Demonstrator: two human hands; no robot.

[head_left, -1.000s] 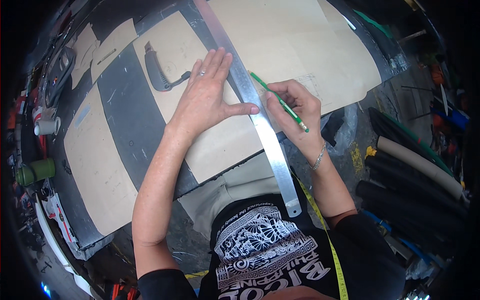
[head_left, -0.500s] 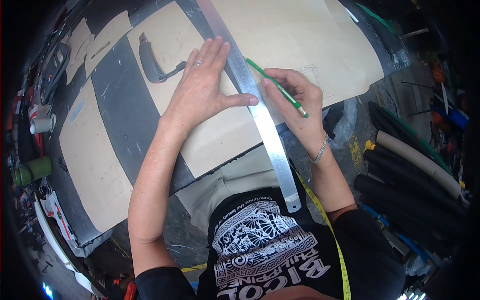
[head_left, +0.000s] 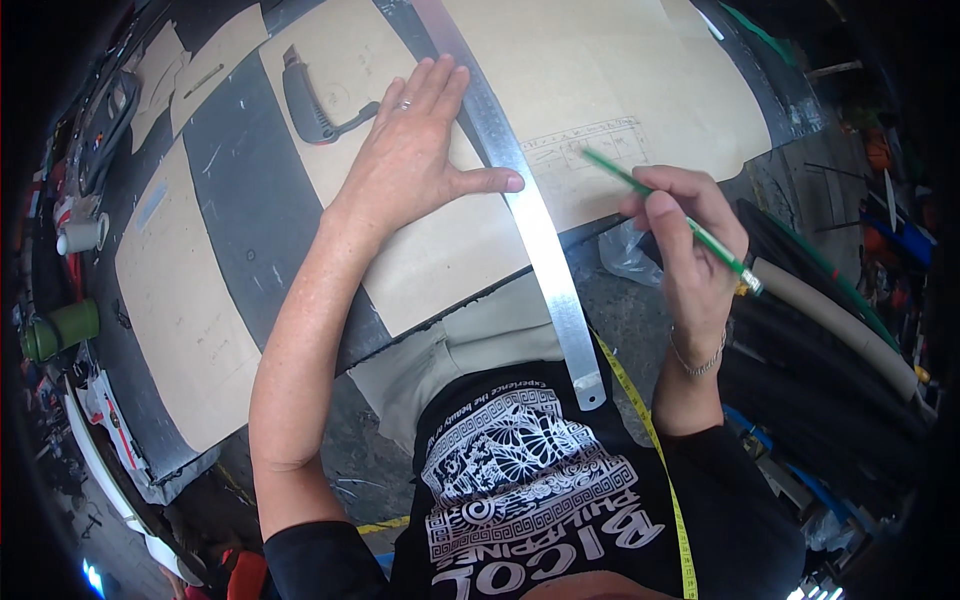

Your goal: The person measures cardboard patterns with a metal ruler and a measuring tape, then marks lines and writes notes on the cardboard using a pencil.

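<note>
My left hand [head_left: 405,170] lies flat with its fingers spread, thumb and fingertips pressing on a long metal ruler [head_left: 545,250]. Beneath its palm is a brown sheet of card or paper [head_left: 440,270]. The ruler runs along the left edge of a larger brown sheet [head_left: 590,60] and sticks out past the table's near edge toward my body. In my right hand [head_left: 705,235], a green pencil [head_left: 622,172] is pinched, its tip pointing far left above the larger sheet. Pencilled lines and writing [head_left: 600,150] mark that sheet. A grey box cutter [head_left: 303,95] rests on the sheet beyond my left hand.
More brown sheets [head_left: 185,300] lie across the dark tabletop [head_left: 245,200]. A yellow tape measure [head_left: 640,410] hangs down my front. Dark rolls of material [head_left: 800,390] and a beige tube [head_left: 840,320] lie at the right. A green cylinder [head_left: 65,332] is at far left.
My right hand has drawn the pencil away from the ruler's edge, moving right and slightly nearer, and uncovered the pencilled marks. My left hand stays on the ruler.
</note>
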